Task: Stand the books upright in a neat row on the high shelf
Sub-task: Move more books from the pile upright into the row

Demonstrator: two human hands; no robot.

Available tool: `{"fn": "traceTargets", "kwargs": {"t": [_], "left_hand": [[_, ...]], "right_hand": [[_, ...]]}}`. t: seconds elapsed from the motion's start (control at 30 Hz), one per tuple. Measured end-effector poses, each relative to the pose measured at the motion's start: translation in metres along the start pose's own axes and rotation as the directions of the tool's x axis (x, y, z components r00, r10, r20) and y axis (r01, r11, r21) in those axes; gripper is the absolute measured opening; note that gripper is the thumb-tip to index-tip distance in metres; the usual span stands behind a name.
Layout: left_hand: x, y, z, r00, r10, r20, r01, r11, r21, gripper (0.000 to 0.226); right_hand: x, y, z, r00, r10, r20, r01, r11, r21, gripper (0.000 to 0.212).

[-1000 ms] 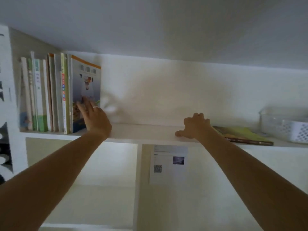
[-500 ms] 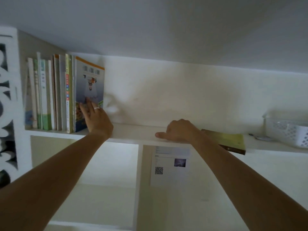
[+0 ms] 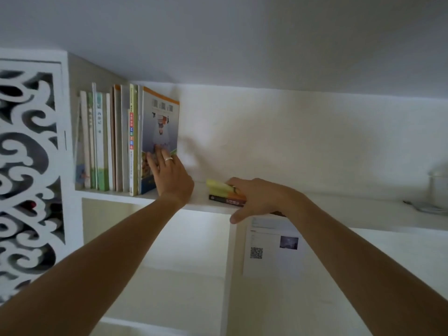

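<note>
Several books (image 3: pixel 109 141) stand upright in a row at the left end of the high white shelf (image 3: pixel 339 212). The rightmost one is a blue book with an orange top edge (image 3: pixel 161 122). My left hand (image 3: pixel 171 173), wearing a ring, presses flat against its cover with fingers apart. A yellow-green book with a dark spine (image 3: pixel 224 194) lies flat on the shelf just right of that hand. My right hand (image 3: pixel 260 198) grips this flat book, fingers over its top and thumb under the shelf's front edge.
A white carved fretwork panel (image 3: pixel 29 170) closes the left side. A clear container (image 3: pixel 438 190) stands at the shelf's far right. A paper sheet with a QR code (image 3: pixel 271 246) hangs below the shelf, beside a vertical divider (image 3: pixel 229 275).
My right hand has slid the flat yellow-green book leftward along the shelf, close to my left hand. My left hand stayed against the blue book. The view shifted right.
</note>
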State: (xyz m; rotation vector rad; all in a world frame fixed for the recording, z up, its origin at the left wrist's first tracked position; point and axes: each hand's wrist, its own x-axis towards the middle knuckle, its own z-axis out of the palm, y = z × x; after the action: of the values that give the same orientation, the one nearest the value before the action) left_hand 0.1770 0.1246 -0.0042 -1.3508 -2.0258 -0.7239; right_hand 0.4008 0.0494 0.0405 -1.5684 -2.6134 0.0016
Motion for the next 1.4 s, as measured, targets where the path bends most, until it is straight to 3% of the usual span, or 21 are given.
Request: {"fn": "traceTargets", "kwargs": {"t": [0.07,0.17,0.23,0.3,0.4,0.5,0.67,0.73,0.8,0.87,0.97,1.03,1.07,1.13,1.17,1.3,1.4], "left_hand": [[0.001,-0.004,-0.001,0.999,0.01,-0.033,-0.012,0.999,-0.046,0.072],[0.004,-0.018,0.003,0.994,0.062,-0.091,-0.069,0.995,-0.077,0.066],[0.007,-0.028,0.006,0.987,0.104,-0.122,-0.11,0.993,-0.037,0.06],[0.01,-0.034,0.006,0.981,0.138,-0.14,-0.139,0.99,-0.002,0.057],[0.012,-0.041,0.008,0.965,0.187,-0.184,-0.191,0.982,-0.003,0.053],[0.012,-0.048,0.011,0.945,0.207,-0.254,-0.235,0.968,-0.086,0.051],[0.012,-0.047,0.005,0.904,0.093,-0.417,-0.287,0.856,-0.431,0.037],[0.013,-0.048,0.002,0.889,0.0,-0.458,-0.29,0.774,-0.564,0.028],[0.014,-0.048,-0.001,0.878,-0.037,-0.477,-0.305,0.724,-0.619,0.025],[0.012,-0.049,0.0,0.89,-0.043,-0.454,-0.308,0.677,-0.668,0.025],[0.013,-0.054,-0.003,0.892,-0.045,-0.45,-0.348,0.567,-0.747,0.023],[0.011,-0.061,-0.01,0.877,-0.065,-0.476,-0.386,0.494,-0.779,0.021],[0.01,-0.067,-0.012,0.857,-0.078,-0.509,-0.411,0.492,-0.768,0.018],[0.012,-0.084,-0.013,0.786,-0.087,-0.612,-0.448,0.601,-0.662,0.016],[0.016,-0.095,-0.01,0.764,-0.071,-0.641,-0.45,0.654,-0.608,0.018],[0.031,-0.132,0.007,0.826,-0.005,-0.564,-0.414,0.672,-0.613,0.034],[0.031,-0.141,0.019,0.867,0.076,-0.493,-0.417,0.652,-0.633,0.047]], "right_hand": [[0.008,-0.01,0.003,0.999,-0.051,-0.005,0.051,0.998,-0.038,0.097],[0.02,-0.005,0.003,0.979,0.203,0.002,-0.193,0.935,-0.298,0.131],[0.024,0.001,-0.001,0.945,0.327,0.004,-0.298,0.867,-0.4,0.142],[0.029,0.002,-0.007,0.96,0.254,0.117,-0.185,0.89,-0.417,0.127],[0.026,0.003,-0.024,0.969,0.104,0.224,-0.032,0.953,-0.301,0.086],[0.027,0.011,-0.042,1.0,0.009,0.009,-0.008,0.992,-0.124,0.044],[0.06,0.002,-0.018,0.977,-0.116,-0.179,0.089,0.984,-0.152,0.027],[0.076,-0.006,-0.01,0.888,-0.095,-0.45,0.087,0.995,-0.039,0.027],[0.091,-0.022,-0.006,0.72,0.072,-0.69,0.12,0.967,0.226,0.028],[0.106,-0.051,0.0,0.599,0.257,-0.759,0.207,0.865,0.456,0.025],[0.127,-0.108,0.013,0.488,0.461,-0.741,0.334,0.686,0.646,0.022],[0.143,-0.137,0.029,0.527,0.488,-0.696,0.419,0.564,0.712,0.026],[0.152,-0.148,0.037,0.6,0.418,-0.682,0.482,0.491,0.725,0.03],[0.172,-0.162,0.053,0.745,0.175,-0.643,0.561,0.355,0.747,0.043],[0.182,-0.164,0.059,0.774,0.062,-0.631,0.574,0.352,0.739,0.056],[0.198,-0.155,0.062,0.789,-0.17,-0.59,0.565,0.577,0.59,0.12],[0.2,-0.143,0.062,0.765,-0.183,-0.618,0.536,0.712,0.453,0.137]]}}
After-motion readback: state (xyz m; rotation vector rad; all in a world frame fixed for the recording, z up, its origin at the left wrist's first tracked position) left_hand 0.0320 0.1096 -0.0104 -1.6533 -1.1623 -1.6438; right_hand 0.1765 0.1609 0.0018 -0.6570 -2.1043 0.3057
